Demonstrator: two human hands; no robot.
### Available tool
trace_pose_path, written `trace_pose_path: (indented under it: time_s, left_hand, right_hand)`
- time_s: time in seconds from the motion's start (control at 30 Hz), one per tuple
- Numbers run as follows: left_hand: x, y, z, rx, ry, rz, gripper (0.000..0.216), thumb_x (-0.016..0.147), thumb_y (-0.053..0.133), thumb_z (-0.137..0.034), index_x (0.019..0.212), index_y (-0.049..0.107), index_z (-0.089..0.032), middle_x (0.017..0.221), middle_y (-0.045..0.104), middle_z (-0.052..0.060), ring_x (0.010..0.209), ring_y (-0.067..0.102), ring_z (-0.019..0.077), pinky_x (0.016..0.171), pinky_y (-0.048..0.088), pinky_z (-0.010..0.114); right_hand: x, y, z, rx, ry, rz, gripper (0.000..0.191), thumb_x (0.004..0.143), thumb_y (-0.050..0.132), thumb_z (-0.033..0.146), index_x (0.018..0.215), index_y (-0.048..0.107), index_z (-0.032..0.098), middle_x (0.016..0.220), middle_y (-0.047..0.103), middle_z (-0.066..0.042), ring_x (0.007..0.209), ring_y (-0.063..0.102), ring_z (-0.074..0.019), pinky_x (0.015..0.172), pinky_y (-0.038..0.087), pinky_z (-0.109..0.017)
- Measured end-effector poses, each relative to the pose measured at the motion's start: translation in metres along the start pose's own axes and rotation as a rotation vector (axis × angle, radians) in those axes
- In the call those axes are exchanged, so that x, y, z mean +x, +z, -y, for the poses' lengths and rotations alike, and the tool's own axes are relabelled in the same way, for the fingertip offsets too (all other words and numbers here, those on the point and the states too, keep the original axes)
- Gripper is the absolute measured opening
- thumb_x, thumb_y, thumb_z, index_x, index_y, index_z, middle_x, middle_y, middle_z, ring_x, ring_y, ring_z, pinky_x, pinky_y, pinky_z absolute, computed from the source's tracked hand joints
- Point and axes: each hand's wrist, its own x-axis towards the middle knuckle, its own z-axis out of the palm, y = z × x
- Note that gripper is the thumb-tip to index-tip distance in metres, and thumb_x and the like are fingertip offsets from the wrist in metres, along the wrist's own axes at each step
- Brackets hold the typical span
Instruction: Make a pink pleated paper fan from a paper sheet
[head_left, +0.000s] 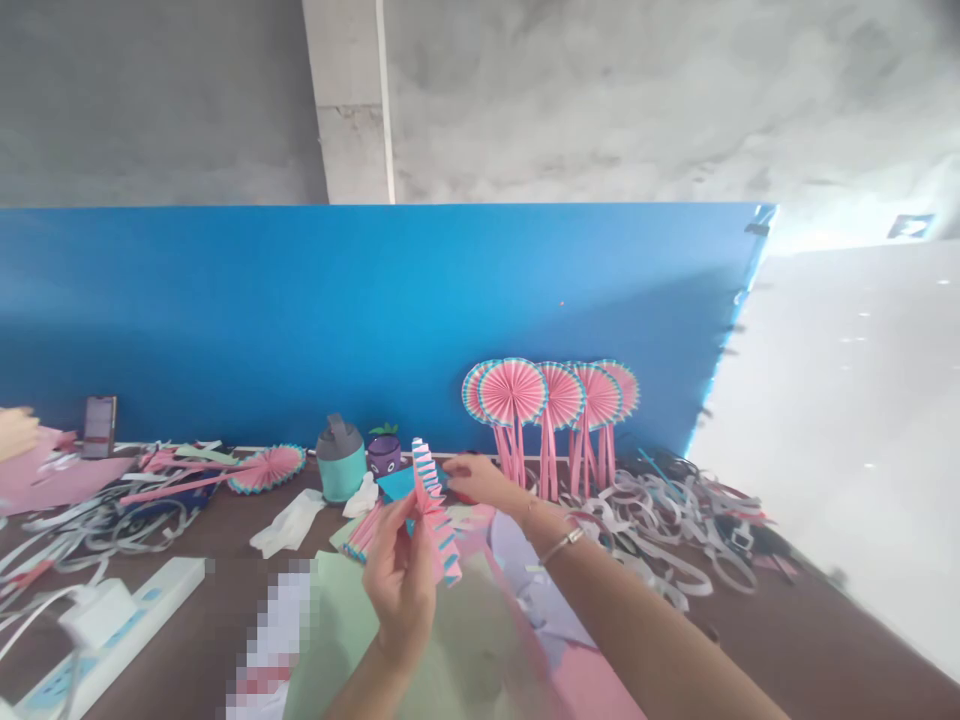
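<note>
My left hand is closed on a pleated pink paper fan with blue-and-white edges, pinched at its middle with the folds spreading up and down. Just beyond it is my right hand, its bent fingers reaching down over the work surface. A small red thing shows under that hand, and I cannot make out what the fingertips hold. Blue paper lies behind the fan. More pleated pink paper rests to the left of my left hand.
Finished pink rosettes with ribbon tails lean on the blue partition. White strips are heaped at right. A teal tumbler, purple pot, crumpled tissue, phone and power strip stand leftward. Another person's hand is far left.
</note>
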Motion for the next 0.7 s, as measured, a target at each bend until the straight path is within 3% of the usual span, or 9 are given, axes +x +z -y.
trace_pose_path:
  time_s: [0.13,0.23,0.4,0.5,0.57,0.6,0.63,0.7]
  left_hand:
    - [0.002,-0.003,0.014,0.028,-0.039,-0.072,0.028,0.082,0.064,-0.036,0.103,0.069,-0.018,0.090,0.068,0.007,0.086,0.064,0.0192,0.074,0.052,0.027]
    - [0.003,-0.003,0.020,0.013,-0.109,-0.091,0.032,0.082,0.064,-0.040,0.105,0.069,-0.019,0.094,0.068,0.008,0.089,0.063,0.0198,0.076,0.051,0.027]
    - [0.006,-0.003,0.023,-0.042,-0.227,-0.122,0.035,0.079,0.065,-0.042,0.106,0.069,-0.019,0.098,0.070,0.008,0.090,0.064,0.0208,0.076,0.051,0.028]
    - [0.008,-0.002,0.029,-0.086,-0.283,-0.143,0.037,0.074,0.070,-0.038,0.106,0.069,-0.020,0.103,0.070,0.007,0.093,0.064,0.0206,0.080,0.051,0.028]
    - [0.009,0.000,0.032,-0.121,-0.368,-0.131,0.040,0.070,0.073,-0.036,0.106,0.069,-0.020,0.099,0.071,0.005,0.089,0.064,0.0182,0.077,0.050,0.026]
    - [0.009,0.001,0.033,-0.141,-0.434,-0.108,0.041,0.068,0.075,-0.036,0.105,0.069,-0.020,0.095,0.071,0.004,0.084,0.064,0.0166,0.073,0.050,0.024]
    - [0.010,0.003,0.033,-0.164,-0.510,-0.075,0.041,0.065,0.076,-0.036,0.102,0.069,-0.020,0.090,0.071,0.002,0.078,0.064,0.0151,0.069,0.050,0.022]
    - [0.010,0.007,0.030,-0.214,-0.665,-0.006,0.041,0.060,0.079,-0.036,0.096,0.070,-0.018,0.082,0.070,0.001,0.069,0.062,0.0127,0.061,0.047,0.020]
  right_hand:
    - [0.039,-0.034,0.020,-0.153,-0.093,-0.242,0.034,0.075,0.053,0.006,0.106,0.065,0.015,0.109,0.066,-0.010,0.104,0.060,-0.0236,0.094,0.047,-0.040]
    - [0.045,-0.062,0.042,-0.260,-0.207,-0.418,0.043,0.074,0.048,0.001,0.114,0.060,0.010,0.121,0.060,-0.014,0.118,0.051,-0.0237,0.106,0.036,-0.041]
    - [0.001,-0.106,0.083,-0.378,-0.349,-0.721,0.047,0.079,0.042,0.007,0.125,0.053,0.014,0.131,0.051,-0.015,0.131,0.035,-0.0231,0.111,0.027,-0.044]
    - [-0.043,-0.133,0.094,-0.498,-0.451,-0.972,0.047,0.080,0.041,0.011,0.125,0.051,0.021,0.120,0.058,-0.012,0.120,0.048,-0.0239,0.101,0.038,-0.046]
    - [-0.072,-0.152,0.090,-0.530,-0.365,-1.109,0.048,0.080,0.041,0.015,0.127,0.050,0.021,0.111,0.062,-0.011,0.106,0.058,-0.0235,0.090,0.046,-0.043]
    - [-0.085,-0.161,0.084,-0.561,-0.238,-1.127,0.045,0.078,0.042,0.017,0.121,0.055,0.020,0.104,0.064,-0.010,0.098,0.060,-0.0238,0.083,0.048,-0.041]
    - [-0.096,-0.168,0.076,-0.604,-0.038,-1.059,0.040,0.075,0.046,0.019,0.112,0.060,0.019,0.093,0.066,-0.009,0.086,0.062,-0.0239,0.076,0.049,-0.039]
    - [-0.110,-0.173,0.058,-0.655,0.330,-0.755,0.026,0.070,0.052,0.022,0.091,0.068,0.019,0.068,0.065,-0.005,0.066,0.061,-0.0230,0.065,0.047,-0.036]
